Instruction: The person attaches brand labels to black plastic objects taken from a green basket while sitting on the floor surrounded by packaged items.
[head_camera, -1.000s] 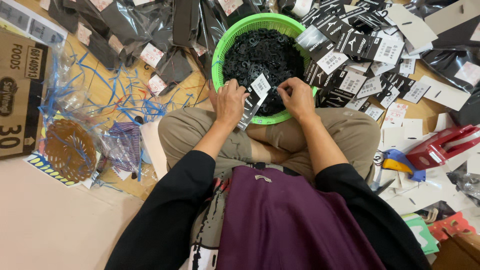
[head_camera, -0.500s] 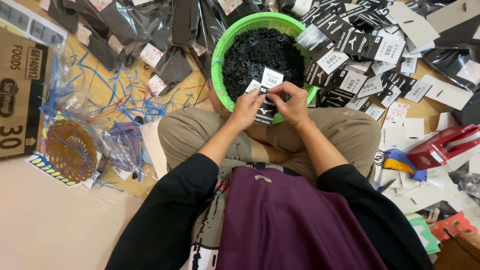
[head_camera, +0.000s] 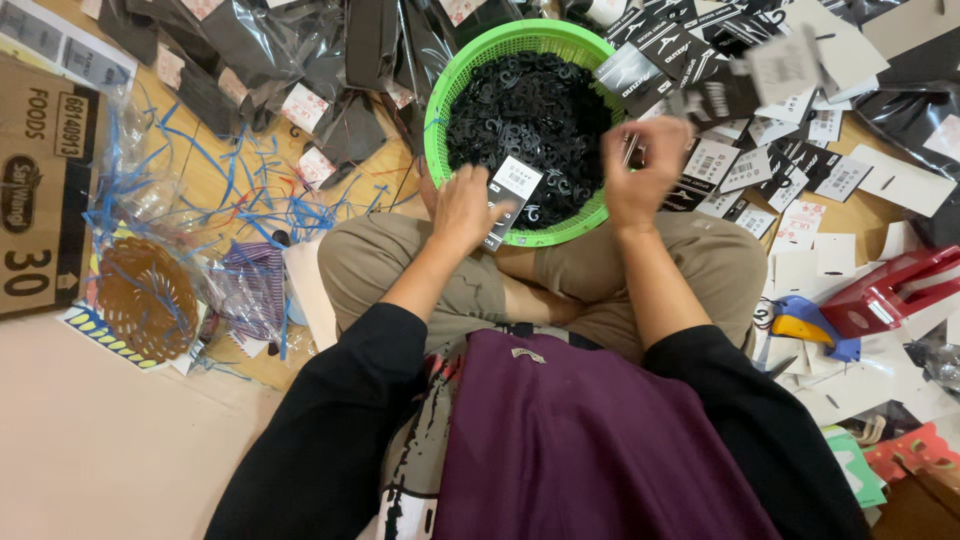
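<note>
I sit cross-legged with a green plastic basket (head_camera: 470, 60) against my knees; it is full of small black plastic hooks (head_camera: 530, 110). My left hand (head_camera: 462, 205) grips a thin stack of black tags with a white label (head_camera: 508, 195) at the basket's near rim. My right hand (head_camera: 645, 170) is raised over the basket's right rim with its fingers curled; whether something thin sits between them is unclear. A blurred white tag (head_camera: 785, 65) hangs in the air above the heap of tags (head_camera: 790, 170) to the right.
A cardboard box (head_camera: 40, 190) lies at the far left beside clear bags of brown round pieces (head_camera: 145, 295) and loose blue straps (head_camera: 230, 180). Black items in clear bags (head_camera: 300, 50) lie at the back. A red tool (head_camera: 890, 290) and a blue-yellow tool (head_camera: 805, 325) rest at right.
Both hands were together on one tag over the basket's near rim. They have parted: the right hand swung right and up, a tag flies off toward the heap, and the left hand dropped with the stack.
</note>
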